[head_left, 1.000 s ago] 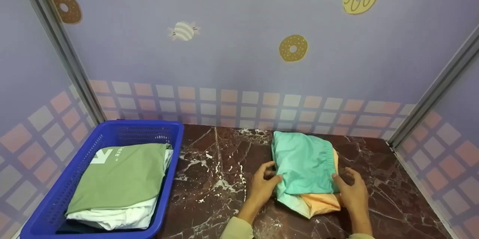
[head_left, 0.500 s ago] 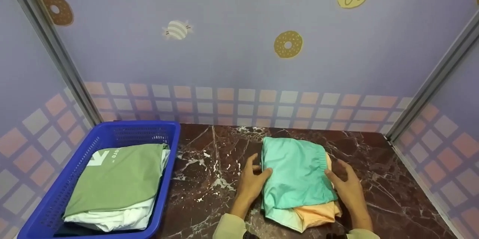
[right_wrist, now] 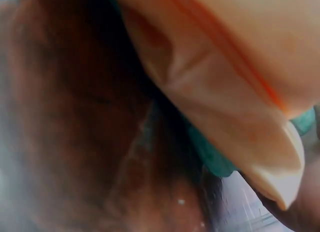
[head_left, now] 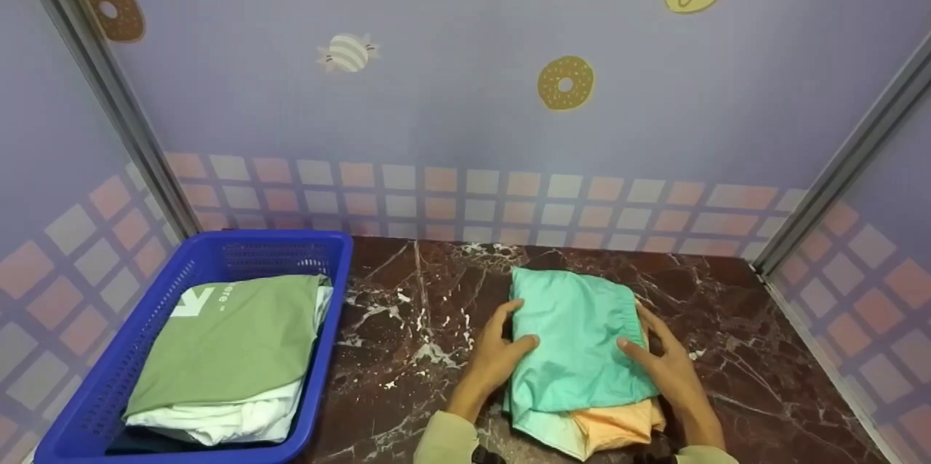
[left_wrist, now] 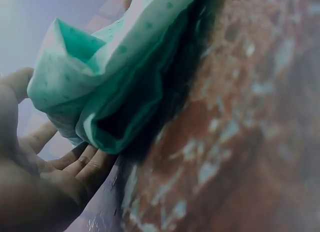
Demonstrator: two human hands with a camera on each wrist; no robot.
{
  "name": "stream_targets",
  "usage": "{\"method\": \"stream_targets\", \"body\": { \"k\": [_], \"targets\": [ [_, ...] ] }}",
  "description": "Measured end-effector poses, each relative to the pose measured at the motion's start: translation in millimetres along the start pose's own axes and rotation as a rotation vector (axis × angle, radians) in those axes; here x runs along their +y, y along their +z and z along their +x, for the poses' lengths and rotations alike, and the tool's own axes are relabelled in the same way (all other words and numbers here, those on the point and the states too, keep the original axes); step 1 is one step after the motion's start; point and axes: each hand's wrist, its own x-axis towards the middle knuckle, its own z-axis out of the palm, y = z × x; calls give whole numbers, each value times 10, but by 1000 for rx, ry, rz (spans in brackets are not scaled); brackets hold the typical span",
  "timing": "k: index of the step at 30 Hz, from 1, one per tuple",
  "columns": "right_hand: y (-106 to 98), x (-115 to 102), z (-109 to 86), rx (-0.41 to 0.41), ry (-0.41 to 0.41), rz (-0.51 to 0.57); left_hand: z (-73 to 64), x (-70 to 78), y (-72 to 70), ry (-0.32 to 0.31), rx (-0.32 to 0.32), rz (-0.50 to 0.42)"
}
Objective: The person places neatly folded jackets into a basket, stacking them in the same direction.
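Folded teal shorts (head_left: 574,340) lie on the dark red marble tabletop, a gathered elastic edge along their right side. A peach part (head_left: 618,424) sticks out at the near end. My left hand (head_left: 498,355) grips the left side, its thumb on top; in the left wrist view, its fingers reach under the folded teal layers (left_wrist: 125,67). On the other side my right hand (head_left: 669,362) holds the elastic edge, thumb on top and other fingers along the outside. Peach cloth (right_wrist: 215,92) fills much of the right wrist view and hides most of that hand.
A blue plastic basket (head_left: 336,333) stands at the left, holding a folded green shirt (head_left: 240,348) over white clothes (head_left: 233,417). The purple wall (head_left: 436,86) rises behind the marble tabletop (head_left: 407,406), with side panels left and right.
The shorts have come slightly nearer to me and a little left. Both hands, looser at the sides half a second ago, have drawn in with their thumbs over the cloth.
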Motion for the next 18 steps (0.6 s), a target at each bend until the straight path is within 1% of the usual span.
{"method": "stream_targets", "body": {
  "k": [3, 6, 10, 13, 18],
  "targets": [
    [-12, -12, -11, -17, -33, -28, 0, -18, -11, -6, 1, 18],
    [-29, -33, -15, -34, -76, -84, 4, -24, -20, -11, 11, 41],
    [-38, -68, -20, -71, -107, -161, 2, -27, -17, 15, 3, 56],
    [-32, -79, -19, -99, -87, -173, -13, -34, -16, 20, -13, 37],
    [-9, -64, -11, -133, -6, -97, -33, -27, -24, -8, -29, -37]
  ]
}}
